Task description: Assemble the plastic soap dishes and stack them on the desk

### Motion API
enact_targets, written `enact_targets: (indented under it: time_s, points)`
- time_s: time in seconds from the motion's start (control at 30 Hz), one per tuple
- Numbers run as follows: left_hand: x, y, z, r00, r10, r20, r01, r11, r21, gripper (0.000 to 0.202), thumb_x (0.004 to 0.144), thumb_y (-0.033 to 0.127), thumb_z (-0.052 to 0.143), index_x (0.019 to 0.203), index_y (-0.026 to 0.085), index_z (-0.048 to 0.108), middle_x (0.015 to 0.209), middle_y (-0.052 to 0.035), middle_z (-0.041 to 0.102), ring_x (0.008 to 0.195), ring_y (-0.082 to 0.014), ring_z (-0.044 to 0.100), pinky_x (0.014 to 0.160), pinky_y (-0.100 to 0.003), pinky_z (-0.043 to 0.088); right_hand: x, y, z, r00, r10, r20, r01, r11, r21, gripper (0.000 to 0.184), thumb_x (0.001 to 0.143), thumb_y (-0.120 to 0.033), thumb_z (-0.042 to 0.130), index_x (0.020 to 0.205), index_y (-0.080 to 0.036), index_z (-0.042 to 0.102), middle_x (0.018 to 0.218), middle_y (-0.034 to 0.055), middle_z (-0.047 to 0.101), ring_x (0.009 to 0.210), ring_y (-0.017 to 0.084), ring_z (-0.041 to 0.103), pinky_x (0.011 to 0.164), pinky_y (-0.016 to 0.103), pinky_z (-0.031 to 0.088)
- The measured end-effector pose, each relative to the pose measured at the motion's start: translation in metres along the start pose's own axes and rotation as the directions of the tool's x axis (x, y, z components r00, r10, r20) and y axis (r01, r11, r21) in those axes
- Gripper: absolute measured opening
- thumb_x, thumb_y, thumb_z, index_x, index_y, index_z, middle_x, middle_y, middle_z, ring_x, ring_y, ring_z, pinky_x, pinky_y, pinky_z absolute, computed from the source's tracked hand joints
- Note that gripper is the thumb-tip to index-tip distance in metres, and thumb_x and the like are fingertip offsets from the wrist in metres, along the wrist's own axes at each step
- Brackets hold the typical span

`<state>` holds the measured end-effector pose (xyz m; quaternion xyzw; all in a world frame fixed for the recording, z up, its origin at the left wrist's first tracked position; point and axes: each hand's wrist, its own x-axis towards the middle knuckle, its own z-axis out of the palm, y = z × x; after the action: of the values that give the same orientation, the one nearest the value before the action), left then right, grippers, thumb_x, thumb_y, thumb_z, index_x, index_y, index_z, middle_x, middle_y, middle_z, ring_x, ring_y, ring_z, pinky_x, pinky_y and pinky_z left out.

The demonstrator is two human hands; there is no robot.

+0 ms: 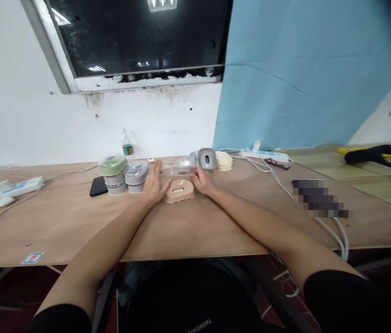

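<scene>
A pink oval box lid (179,190) with a small slot in its top lies on the table between my hands. My left hand (154,185) is at its left side, fingers stretched out and thumb apart, the thumb close to the lid's edge. Just behind the lid is a clear plastic cover (178,171). My right hand (203,180) has its fingers bent around the cover's right end. Left of my left hand stand a grey box (136,175) and a stack topped by a green lid (113,165). Behind my right hand, a grey lid (207,159) is propped on its side.
Cream-coloured lids (223,161) are stacked at the back. A black phone (97,187) lies at left, and a water bottle (127,143) is by the wall. Power strips (13,190) with cables are at both sides. A blurred dark object (320,199) lies at right.
</scene>
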<state>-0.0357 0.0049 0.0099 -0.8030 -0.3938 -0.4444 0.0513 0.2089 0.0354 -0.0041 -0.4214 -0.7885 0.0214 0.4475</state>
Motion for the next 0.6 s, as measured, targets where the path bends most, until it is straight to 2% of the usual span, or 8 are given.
enact_targets:
  time_s: [0.1, 0.17, 0.23, 0.33, 0.4, 0.47, 0.6]
  points:
    - [0.0, -0.001, -0.002, 0.998, -0.036, 0.057, 0.037, 0.999, -0.004, 0.072, 0.094, 0.051, 0.04, 0.151, 0.016, 0.013, 0.131, -0.0147, 0.054, 0.112, -0.0249, 0.056, 0.101, -0.037, 0.039, -0.001, 0.001, -0.001, 0.998, -0.036, 0.052, 0.034, 0.999, 0.034, 0.046, 0.092, -0.057, 0.035, 0.097, -0.016, 0.057, 0.082, 0.0081, 0.063, 0.073, 0.02, 0.054, 0.067, 0.029, 0.038]
    - [0.001, 0.0, -0.003, 0.993, -0.085, 0.076, 0.086, 0.996, -0.004, 0.067, 0.096, 0.05, 0.037, 0.15, 0.016, 0.018, 0.111, -0.0096, 0.064, 0.097, -0.0215, 0.062, 0.096, -0.035, 0.042, -0.001, 0.001, -0.003, 0.997, -0.056, 0.054, 0.054, 0.998, 0.032, 0.048, 0.091, -0.06, 0.033, 0.085, -0.018, 0.056, 0.074, 0.0056, 0.059, 0.068, 0.019, 0.051, 0.064, 0.029, 0.036]
    - [0.002, 0.003, -0.005, 0.985, -0.143, 0.101, 0.145, 0.989, -0.01, 0.063, 0.096, 0.05, 0.037, 0.149, 0.018, 0.024, 0.093, -0.0049, 0.067, 0.083, -0.0191, 0.063, 0.089, -0.033, 0.045, -0.001, 0.003, -0.004, 0.997, -0.075, 0.027, 0.075, 0.997, 0.012, 0.054, 0.091, -0.064, 0.029, 0.074, -0.019, 0.052, 0.068, 0.0046, 0.054, 0.065, 0.018, 0.048, 0.063, 0.029, 0.034]
    - [0.002, 0.006, -0.005, 0.958, -0.238, 0.161, 0.247, 0.968, -0.037, 0.06, 0.095, 0.052, 0.037, 0.145, 0.019, 0.034, 0.078, -0.0021, 0.065, 0.074, -0.0191, 0.063, 0.076, -0.03, 0.047, 0.001, 0.007, -0.006, 0.997, -0.078, 0.025, 0.079, 0.997, -0.025, 0.063, 0.089, -0.069, 0.02, 0.062, -0.02, 0.048, 0.064, 0.0051, 0.05, 0.062, 0.017, 0.045, 0.062, 0.03, 0.032]
    - [0.002, 0.005, -0.002, 0.935, -0.294, 0.2, 0.312, 0.948, -0.062, 0.059, 0.095, 0.054, 0.036, 0.142, 0.018, 0.04, 0.073, -0.002, 0.065, 0.072, -0.0195, 0.063, 0.072, -0.03, 0.047, 0.001, 0.01, -0.006, 0.995, -0.071, 0.063, 0.074, 0.996, -0.045, 0.067, 0.088, -0.071, 0.017, 0.059, -0.02, 0.047, 0.062, 0.0055, 0.05, 0.062, 0.017, 0.044, 0.062, 0.03, 0.032]
    - [0.002, 0.001, 0.001, 0.916, -0.335, 0.223, 0.359, 0.93, -0.08, 0.058, 0.095, 0.054, 0.037, 0.138, 0.017, 0.047, 0.075, -0.0031, 0.066, 0.075, -0.0206, 0.064, 0.074, -0.031, 0.048, 0.002, 0.013, -0.006, 0.992, -0.067, 0.104, 0.074, 0.995, -0.067, 0.069, 0.087, -0.073, 0.016, 0.056, -0.02, 0.047, 0.06, 0.0054, 0.05, 0.061, 0.017, 0.044, 0.06, 0.029, 0.03]
    - [0.002, -0.008, 0.006, 0.886, -0.395, 0.245, 0.419, 0.906, -0.056, 0.056, 0.092, 0.055, 0.042, 0.127, 0.015, 0.057, 0.098, -0.0088, 0.071, 0.092, -0.0248, 0.065, 0.084, -0.034, 0.049, 0.003, 0.02, -0.004, 0.978, -0.057, 0.201, 0.079, 0.991, -0.105, 0.07, 0.086, -0.073, 0.019, 0.051, -0.019, 0.045, 0.054, 0.0031, 0.046, 0.055, 0.014, 0.04, 0.056, 0.028, 0.024]
